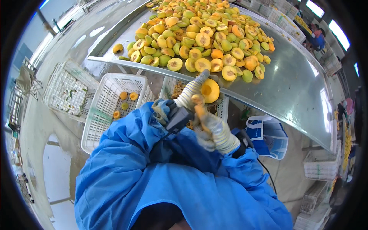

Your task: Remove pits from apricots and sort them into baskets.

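Just past the table's near edge, my left hand (pixel 193 89), in a striped knit glove, grips a halved yellow peach (pixel 211 91). The cut face, with a hollow in its middle, is turned up. My right hand (pixel 215 132), also gloved, is close below that half and smeared by motion. Its fingers curl in, with orange-stained tips near the fruit; whatever they hold, I cannot make out. A large heap of peach halves (pixel 203 40), green to orange, lies on the metal table (pixel 285 82) in front of me.
Beneath my hands stands a crate (pixel 223 109) with brownish scraps. To the left, a white crate (pixel 103 119) holds several fruit pieces, beside another white crate (pixel 71 90) with leaves. A blue-and-white bag (pixel 268 136) rests under the table's right side. More crates (pixel 322 165) stand far right.
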### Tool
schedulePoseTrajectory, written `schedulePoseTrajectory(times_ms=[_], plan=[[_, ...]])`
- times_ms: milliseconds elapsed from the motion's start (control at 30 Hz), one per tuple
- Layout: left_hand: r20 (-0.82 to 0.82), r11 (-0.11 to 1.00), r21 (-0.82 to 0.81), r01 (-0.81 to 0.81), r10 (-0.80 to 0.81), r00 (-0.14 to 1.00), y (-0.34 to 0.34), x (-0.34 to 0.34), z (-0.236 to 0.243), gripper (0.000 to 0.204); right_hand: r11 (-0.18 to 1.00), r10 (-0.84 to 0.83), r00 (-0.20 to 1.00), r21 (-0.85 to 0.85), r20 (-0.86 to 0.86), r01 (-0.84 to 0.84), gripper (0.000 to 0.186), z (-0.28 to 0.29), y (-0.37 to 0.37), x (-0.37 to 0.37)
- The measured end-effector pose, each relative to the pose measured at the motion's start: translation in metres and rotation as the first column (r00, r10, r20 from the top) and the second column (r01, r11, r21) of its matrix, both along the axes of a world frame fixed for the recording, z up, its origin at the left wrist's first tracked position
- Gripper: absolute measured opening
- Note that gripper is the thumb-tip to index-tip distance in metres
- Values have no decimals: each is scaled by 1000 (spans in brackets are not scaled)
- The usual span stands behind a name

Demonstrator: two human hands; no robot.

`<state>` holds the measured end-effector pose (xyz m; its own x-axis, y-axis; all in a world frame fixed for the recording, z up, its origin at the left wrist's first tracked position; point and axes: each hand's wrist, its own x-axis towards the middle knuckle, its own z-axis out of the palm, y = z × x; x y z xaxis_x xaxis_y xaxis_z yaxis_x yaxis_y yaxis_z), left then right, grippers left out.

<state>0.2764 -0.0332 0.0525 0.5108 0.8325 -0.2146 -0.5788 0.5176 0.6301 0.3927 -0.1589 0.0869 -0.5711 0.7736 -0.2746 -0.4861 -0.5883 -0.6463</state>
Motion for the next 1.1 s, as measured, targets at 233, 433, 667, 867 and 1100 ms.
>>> schedulePoseTrajectory(times_ms=[233,433,667,867,1100], plan=[[221,995,104,-6,-17,975,4,-12,15,60,964,-162,963,241,213,109,37,-3,13,29],[258,984,169,51,-94,961,-18,-10,28,66,670,-710,598,617,371,412,37,-18,29,13],[-715,805,446,392,56,697,4,-52,1,46,751,-575,349,647,740,-135,42,-4,22,27],[-736,417,528,739,660,154,-2,-89,20,34,757,-439,-162,267,884,-596,57,-14,17,44],[-711,650,696,304,682,170,30,-147,13,36,731,-373,-194,158,907,-664,58,-7,19,43]])
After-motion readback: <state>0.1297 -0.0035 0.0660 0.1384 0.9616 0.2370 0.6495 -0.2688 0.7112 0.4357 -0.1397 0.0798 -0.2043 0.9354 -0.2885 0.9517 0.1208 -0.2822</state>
